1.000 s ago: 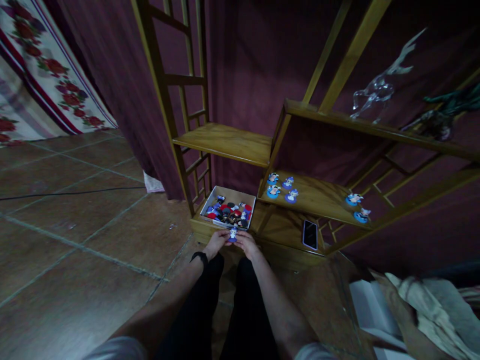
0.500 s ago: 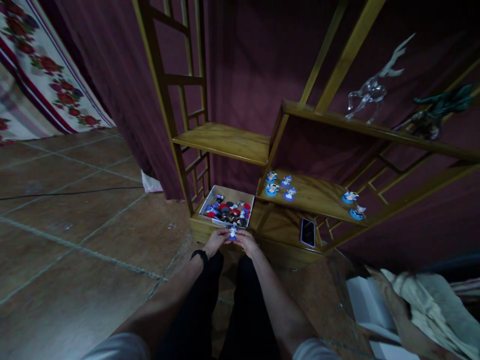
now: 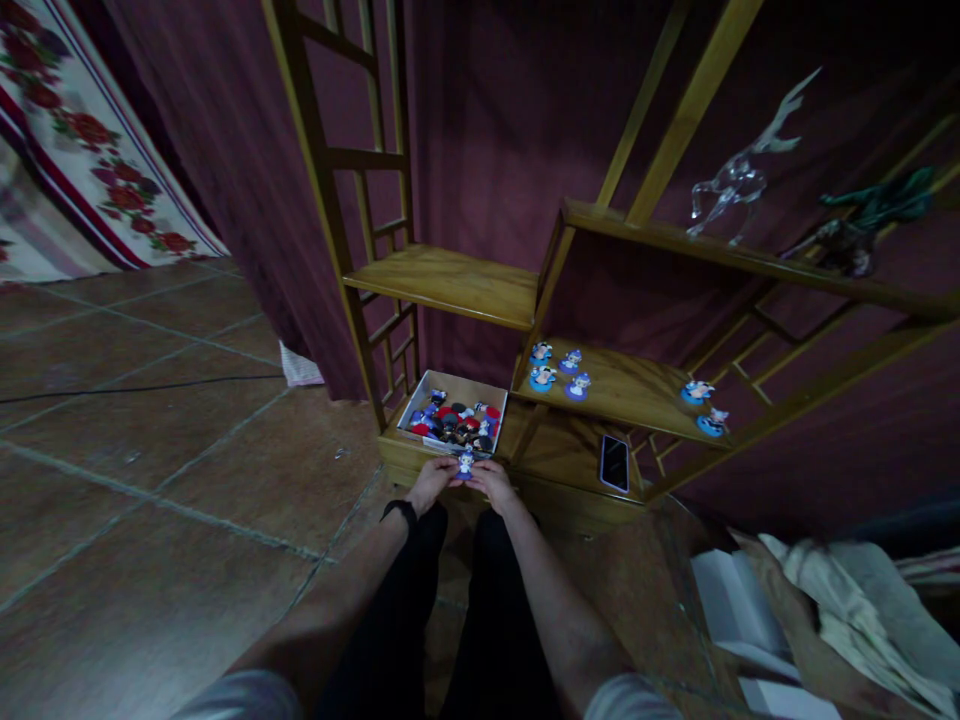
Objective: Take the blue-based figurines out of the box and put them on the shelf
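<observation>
Between my two hands, just in front of the box, is a small white-and-purple figurine (image 3: 466, 463) on a purple base, held upright. The fingers of my left hand (image 3: 433, 482) pinch its left side; a dark band circles that wrist. On its other side, my right hand (image 3: 493, 484) grips it with the fingertips. Behind them stands an open cardboard box (image 3: 469, 384) filled with several figurines in red, black, purple and blue. To the right, a wooden shelf (image 3: 622, 393) bears purple-based figurines (image 3: 577, 386) and blue-based figurines (image 3: 542, 377), with another pair (image 3: 697, 392) at its right end.
A phone (image 3: 615, 464) lies on the lower board. Higher up stand a clear glass deer (image 3: 731, 185) and a dark green ornament (image 3: 862, 220). An empty-looking board (image 3: 450, 283) juts out above the box. White boxes (image 3: 742, 600) and cloth sit at the lower right.
The view has shifted very slightly. Both hands stay in place on the purple-and-white figurine, and nothing else has visibly moved.
</observation>
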Demonstrator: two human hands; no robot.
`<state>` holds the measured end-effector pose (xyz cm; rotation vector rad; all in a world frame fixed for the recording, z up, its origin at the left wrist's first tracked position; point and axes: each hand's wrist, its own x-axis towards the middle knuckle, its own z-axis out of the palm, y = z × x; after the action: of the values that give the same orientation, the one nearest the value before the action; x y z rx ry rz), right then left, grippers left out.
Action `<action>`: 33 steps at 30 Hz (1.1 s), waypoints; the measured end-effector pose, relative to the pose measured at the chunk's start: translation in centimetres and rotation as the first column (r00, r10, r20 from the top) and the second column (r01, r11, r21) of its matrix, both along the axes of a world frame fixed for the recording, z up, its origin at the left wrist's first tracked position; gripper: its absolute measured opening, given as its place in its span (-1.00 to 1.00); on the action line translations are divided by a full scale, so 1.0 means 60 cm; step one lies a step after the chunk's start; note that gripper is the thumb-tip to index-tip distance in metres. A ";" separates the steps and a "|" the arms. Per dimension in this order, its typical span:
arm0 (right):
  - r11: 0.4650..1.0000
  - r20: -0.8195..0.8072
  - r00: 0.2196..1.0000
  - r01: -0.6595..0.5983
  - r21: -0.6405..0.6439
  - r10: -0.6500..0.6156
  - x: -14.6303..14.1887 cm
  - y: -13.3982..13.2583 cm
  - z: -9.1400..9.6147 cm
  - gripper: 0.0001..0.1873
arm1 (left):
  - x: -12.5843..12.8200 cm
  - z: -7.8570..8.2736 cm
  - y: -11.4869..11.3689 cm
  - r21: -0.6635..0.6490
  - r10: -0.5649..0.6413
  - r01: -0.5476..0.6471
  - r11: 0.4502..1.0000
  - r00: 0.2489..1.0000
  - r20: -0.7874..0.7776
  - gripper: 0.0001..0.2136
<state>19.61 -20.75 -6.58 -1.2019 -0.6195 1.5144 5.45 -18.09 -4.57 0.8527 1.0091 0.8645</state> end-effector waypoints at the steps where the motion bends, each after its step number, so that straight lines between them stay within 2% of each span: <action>1: 1.000 -0.001 1.000 -0.004 0.002 0.004 0.000 0.000 0.001 -0.73 | 0.000 -0.001 0.000 0.001 0.003 -0.003 1.000 1.000 0.001 -0.83; 30: 0.999 0.021 1.000 0.006 0.044 -0.007 -0.005 -0.008 0.013 -0.74 | 0.000 0.004 -0.004 -0.038 0.044 -0.042 0.998 0.998 0.043 -0.86; 33: 0.998 0.012 1.000 -0.016 0.058 0.016 -0.004 -0.010 0.018 -0.68 | 0.001 0.007 -0.005 -0.034 0.040 -0.038 0.999 0.998 0.057 -0.84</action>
<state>19.38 -21.33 -5.49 -1.1648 -0.6773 1.4941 5.48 -18.37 -4.15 0.7787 0.9894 0.8986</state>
